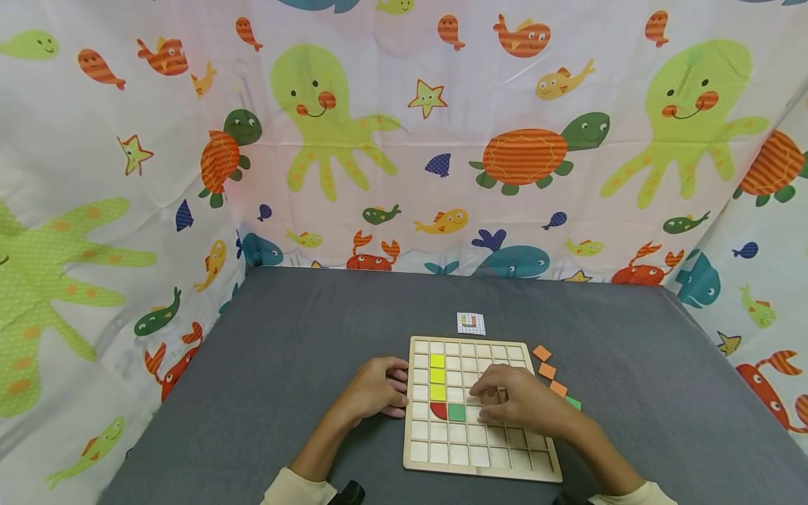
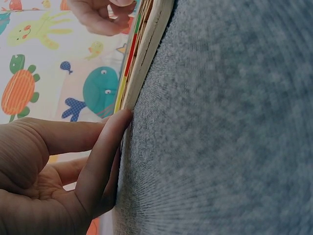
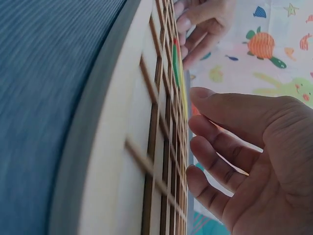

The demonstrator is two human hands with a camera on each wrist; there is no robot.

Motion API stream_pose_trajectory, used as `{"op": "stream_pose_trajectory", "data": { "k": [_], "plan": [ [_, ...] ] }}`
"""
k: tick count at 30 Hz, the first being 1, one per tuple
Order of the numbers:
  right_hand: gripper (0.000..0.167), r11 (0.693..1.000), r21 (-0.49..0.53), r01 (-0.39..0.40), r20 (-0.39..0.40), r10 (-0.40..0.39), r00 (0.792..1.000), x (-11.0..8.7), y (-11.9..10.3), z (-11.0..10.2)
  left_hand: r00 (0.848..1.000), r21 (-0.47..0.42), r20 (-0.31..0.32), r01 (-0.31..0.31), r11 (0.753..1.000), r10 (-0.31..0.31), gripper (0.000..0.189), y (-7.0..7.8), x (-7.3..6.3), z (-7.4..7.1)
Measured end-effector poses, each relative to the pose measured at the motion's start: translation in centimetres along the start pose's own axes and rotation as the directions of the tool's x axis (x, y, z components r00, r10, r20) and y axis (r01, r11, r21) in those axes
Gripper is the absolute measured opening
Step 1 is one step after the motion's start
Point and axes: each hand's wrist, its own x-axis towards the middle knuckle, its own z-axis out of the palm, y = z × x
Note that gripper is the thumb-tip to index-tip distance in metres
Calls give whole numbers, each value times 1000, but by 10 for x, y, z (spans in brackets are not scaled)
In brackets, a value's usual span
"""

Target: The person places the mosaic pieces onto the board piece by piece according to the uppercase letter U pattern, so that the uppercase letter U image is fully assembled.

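Observation:
A wooden grid board (image 1: 435, 452) lies on the grey cloth. Three yellow square tiles (image 1: 438, 376) form a column on it. Below them sit a red quarter-round tile (image 1: 438, 410) and, to its right, a green square tile (image 1: 456, 412). My left hand (image 1: 377, 388) touches the board's left edge with its fingertips, as the left wrist view also shows. Over the right half of the board is my right hand (image 1: 519, 398), fingers loosely bent and thumb apart from them. In the right wrist view no tile shows in the right hand (image 3: 254, 156).
A small card (image 1: 470, 323) with a coloured grid pattern lies behind the board. Along the board's right edge are several orange tiles (image 1: 547, 371) and a green tile (image 1: 573, 402), partly hidden by the right arm. A curtain (image 1: 404, 168) printed with sea animals surrounds the table.

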Motion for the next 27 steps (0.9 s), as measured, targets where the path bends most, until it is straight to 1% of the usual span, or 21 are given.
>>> {"op": "stream_pose_trajectory", "data": {
  "k": [7,12,17,22,25,27],
  "plan": [
    [25,999,-14,-40,-34,40,999,-17,13,-13,1000,0,1,-8,1000,8,63,-1,0,0],
    [27,997,-25,-71,-82,69,994,-29,21,-21,1000,-1,1,-6,1000,6,63,-1,0,0],
    [30,990,-2,-138,-103,137,985,-41,29,-29,1000,0,-3,-2,1000,2,63,-1,0,1],
    [32,981,-21,-194,-134,190,973,-51,39,-36,1000,2,-4,2,1000,-2,63,-1,0,1],
    [32,978,-42,-205,-156,197,968,-57,47,-40,1000,4,-6,4,1000,-4,63,-1,0,1],
    [31,978,-54,-199,-166,188,968,-61,52,-42,1000,6,-6,4,1000,-4,63,-1,0,1]
  ]
}}
